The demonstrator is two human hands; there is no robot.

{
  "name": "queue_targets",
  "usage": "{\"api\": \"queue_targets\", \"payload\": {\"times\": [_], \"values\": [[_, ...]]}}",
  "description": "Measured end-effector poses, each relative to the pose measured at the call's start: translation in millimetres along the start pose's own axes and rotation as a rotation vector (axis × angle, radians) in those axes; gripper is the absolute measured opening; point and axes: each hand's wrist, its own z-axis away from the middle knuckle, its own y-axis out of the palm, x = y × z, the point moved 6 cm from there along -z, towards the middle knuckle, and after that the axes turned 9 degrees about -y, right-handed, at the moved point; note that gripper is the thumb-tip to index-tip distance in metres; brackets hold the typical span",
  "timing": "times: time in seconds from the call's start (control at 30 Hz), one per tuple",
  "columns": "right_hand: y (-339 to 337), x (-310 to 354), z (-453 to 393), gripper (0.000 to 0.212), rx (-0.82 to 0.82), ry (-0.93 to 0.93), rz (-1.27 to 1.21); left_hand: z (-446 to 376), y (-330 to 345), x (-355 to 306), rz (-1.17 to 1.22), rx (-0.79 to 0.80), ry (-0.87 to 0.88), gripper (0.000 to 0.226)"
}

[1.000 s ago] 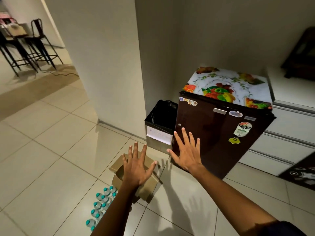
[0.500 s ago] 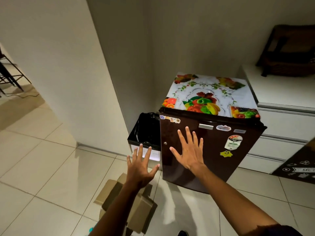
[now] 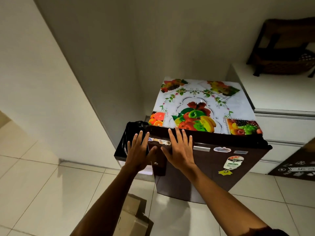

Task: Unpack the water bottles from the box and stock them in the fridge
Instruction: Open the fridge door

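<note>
Against the top of the fridge (image 3: pixel 196 167) door, the left hand (image 3: pixel 139 155) and right hand (image 3: pixel 179 150) hover with fingers spread wide, holding nothing, probably seeking its edge to open it. Behind, the box (image 3: pixel 134 217) waits on the floor; no bottles show.

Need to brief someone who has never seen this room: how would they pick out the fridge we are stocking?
Look in the wall corner, beside the white drawer cabinet. The fridge is the low dark-brown box between that cabinet and a black bin. Only it wears a fruit-print cloth on top and stickers on its door.
</note>
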Motion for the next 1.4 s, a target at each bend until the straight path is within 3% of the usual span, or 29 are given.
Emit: {"api": "queue_targets", "payload": {"times": [0.17,0.3,0.4,0.57,0.73,0.97,1.23,1.4], "values": [[12.8,-5.9,-13.7,0.083,0.072,0.088,0.079,-43.7,-9.7,-7.2,0.060,-0.048,0.123,0.080],[15.2,-2.1,-16.8,0.072,0.081,0.145,0.146,-70.0,-1.1,-5.3,0.088,0.065,0.131,0.050],[13.4,0.7,-21.1,0.060,0.061,0.191,0.157,-75.8,3.6,-5.6,0.136,0.058,0.183,0.038],[13.9,8.9,-25.8,0.048,0.063,0.214,0.147,-73.9,5.9,3.8,0.303,0.033,0.247,0.034],[15.5,25.6,-34.1,0.056,0.082,0.158,0.124,-72.7,4.5,3.3,0.338,0.021,0.213,0.034],[9.1,42.7,-31.4,0.058,0.013,0.247,0.127,-62.8,-0.4,5.0,0.352,0.003,0.204,0.033],[7.6,58.1,14.8,0.053,-0.035,0.192,0.153,-1.3,2.9,16.4,0.332,-0.060,0.263,0.034],[-1.4,67.7,52.7,0.066,0.000,0.163,0.098,44.7,-0.3,13.7,0.311,-0.082,0.252,0.034]]}}
